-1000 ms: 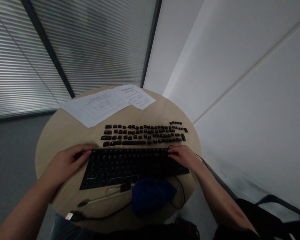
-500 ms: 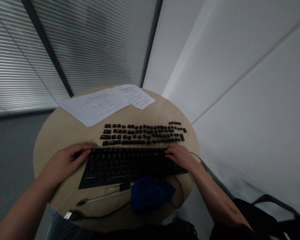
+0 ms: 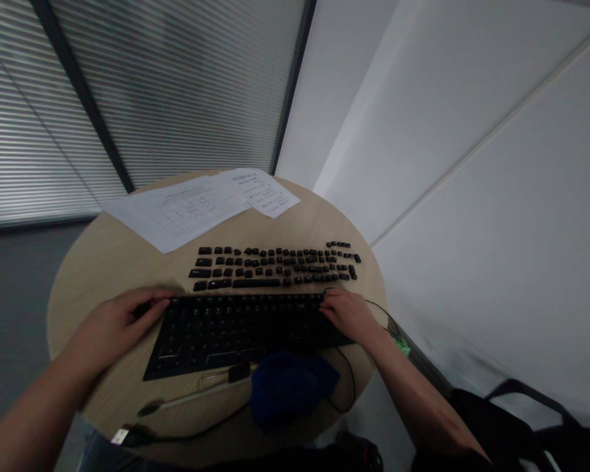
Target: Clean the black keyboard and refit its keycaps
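A black keyboard base [image 3: 231,331] lies flat on the round table, its key wells without caps as far as the dim light shows. My left hand [image 3: 122,318] grips its far left corner between thumb and fingers. At the far edge toward the right, my right hand [image 3: 347,311] has its fingers curled onto the keyboard; the fingertips are partly hidden. Just beyond lie rows of loose black keycaps [image 3: 255,283], including a long space bar. A blue cloth [image 3: 285,390] sits against the near edge, beside a thin brush-like tool [image 3: 191,396] with a wire end.
Printed sheets [image 3: 177,213] cover the far part of the wooden table [image 3: 88,262]. A cable with a USB plug [image 3: 120,436] runs along the near edge, and another stretch of cable [image 3: 386,314] hangs off the right side. A white wall and a black bag [image 3: 501,419] are on the right.
The whole table has shifted slightly left and down in view. Both hands keep their places on the keyboard, and the keycaps stay in the same arrangement.
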`<act>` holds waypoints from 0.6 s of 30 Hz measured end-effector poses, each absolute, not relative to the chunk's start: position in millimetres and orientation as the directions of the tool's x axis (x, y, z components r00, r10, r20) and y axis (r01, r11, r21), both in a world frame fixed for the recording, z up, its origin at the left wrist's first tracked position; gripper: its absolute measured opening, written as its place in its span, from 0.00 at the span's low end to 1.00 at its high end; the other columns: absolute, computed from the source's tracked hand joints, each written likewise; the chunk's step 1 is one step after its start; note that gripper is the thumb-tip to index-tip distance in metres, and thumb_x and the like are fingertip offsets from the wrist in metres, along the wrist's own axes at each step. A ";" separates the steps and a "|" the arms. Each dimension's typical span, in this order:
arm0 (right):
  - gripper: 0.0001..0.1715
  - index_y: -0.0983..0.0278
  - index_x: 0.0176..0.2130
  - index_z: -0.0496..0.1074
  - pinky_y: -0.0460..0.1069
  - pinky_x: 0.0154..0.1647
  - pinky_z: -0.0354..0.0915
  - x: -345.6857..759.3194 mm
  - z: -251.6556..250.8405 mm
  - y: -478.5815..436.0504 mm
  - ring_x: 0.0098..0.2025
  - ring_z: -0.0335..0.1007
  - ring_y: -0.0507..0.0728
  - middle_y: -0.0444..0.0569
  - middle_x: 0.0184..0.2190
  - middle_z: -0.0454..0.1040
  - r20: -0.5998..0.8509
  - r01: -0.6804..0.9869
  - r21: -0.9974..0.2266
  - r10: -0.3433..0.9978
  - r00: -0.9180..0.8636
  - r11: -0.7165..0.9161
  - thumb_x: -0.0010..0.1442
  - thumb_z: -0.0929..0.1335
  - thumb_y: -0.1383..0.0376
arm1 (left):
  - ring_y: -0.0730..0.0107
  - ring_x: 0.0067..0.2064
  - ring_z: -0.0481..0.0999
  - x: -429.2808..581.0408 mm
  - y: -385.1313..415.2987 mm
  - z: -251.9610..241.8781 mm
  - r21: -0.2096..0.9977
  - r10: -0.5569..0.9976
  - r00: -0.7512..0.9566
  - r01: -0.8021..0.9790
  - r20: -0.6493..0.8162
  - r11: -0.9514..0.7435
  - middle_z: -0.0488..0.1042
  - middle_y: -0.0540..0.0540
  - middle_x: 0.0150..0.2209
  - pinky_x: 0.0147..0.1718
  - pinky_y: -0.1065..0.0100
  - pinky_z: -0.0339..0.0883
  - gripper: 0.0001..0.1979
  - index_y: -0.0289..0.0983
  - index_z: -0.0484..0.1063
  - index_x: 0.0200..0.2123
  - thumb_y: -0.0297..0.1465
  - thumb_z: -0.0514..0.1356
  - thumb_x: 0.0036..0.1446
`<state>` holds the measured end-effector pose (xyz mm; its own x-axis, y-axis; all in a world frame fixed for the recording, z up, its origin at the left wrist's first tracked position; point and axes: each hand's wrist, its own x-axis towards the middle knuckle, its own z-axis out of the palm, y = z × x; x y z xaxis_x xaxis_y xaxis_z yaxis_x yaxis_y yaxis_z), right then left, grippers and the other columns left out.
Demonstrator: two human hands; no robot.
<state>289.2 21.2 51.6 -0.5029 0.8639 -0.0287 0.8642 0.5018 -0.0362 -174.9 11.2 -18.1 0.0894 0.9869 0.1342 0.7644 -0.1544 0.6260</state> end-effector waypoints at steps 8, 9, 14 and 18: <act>0.17 0.59 0.33 0.84 0.49 0.32 0.65 280.3 60.6 20.5 0.34 0.77 0.58 0.52 0.32 0.81 -0.132 0.843 0.104 0.847 -0.515 0.528 0.68 0.67 0.59 | 0.49 0.42 0.84 -174.7 14.7 -15.2 0.638 0.989 0.048 0.760 0.137 -0.125 0.85 0.47 0.42 0.49 0.46 0.76 0.27 0.48 0.81 0.41 0.58 0.52 0.54; 0.17 0.59 0.33 0.84 0.49 0.32 0.65 281.1 59.9 21.7 0.32 0.77 0.58 0.51 0.31 0.81 -0.142 0.840 0.099 0.843 -0.518 0.533 0.68 0.68 0.59 | 0.49 0.41 0.84 -174.1 14.5 -14.3 0.640 0.988 0.048 0.757 0.146 -0.131 0.85 0.47 0.42 0.48 0.46 0.76 0.27 0.49 0.81 0.40 0.58 0.52 0.54; 0.12 0.56 0.36 0.85 0.48 0.35 0.66 297.1 69.3 53.7 0.35 0.79 0.58 0.47 0.33 0.84 -0.091 0.857 -0.056 0.852 -0.515 0.512 0.66 0.69 0.60 | 0.48 0.44 0.84 -175.4 15.1 -16.9 0.652 0.984 0.063 0.742 0.167 -0.158 0.85 0.48 0.44 0.50 0.46 0.76 0.25 0.49 0.81 0.40 0.57 0.54 0.54; 0.15 0.56 0.48 0.82 0.48 0.46 0.68 318.6 87.0 115.4 0.46 0.79 0.57 0.47 0.45 0.84 0.040 0.955 -0.067 0.957 -0.287 0.289 0.68 0.67 0.61 | 0.47 0.46 0.84 -178.4 18.1 -20.6 0.646 0.985 0.070 0.747 0.158 -0.157 0.85 0.48 0.44 0.51 0.47 0.76 0.26 0.48 0.81 0.41 0.57 0.53 0.54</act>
<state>318.6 115.4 87.0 -0.2868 0.9571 0.0403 0.9550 0.2890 -0.0674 -178.4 18.1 -20.6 0.0699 0.9849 0.1582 0.7472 -0.1567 0.6459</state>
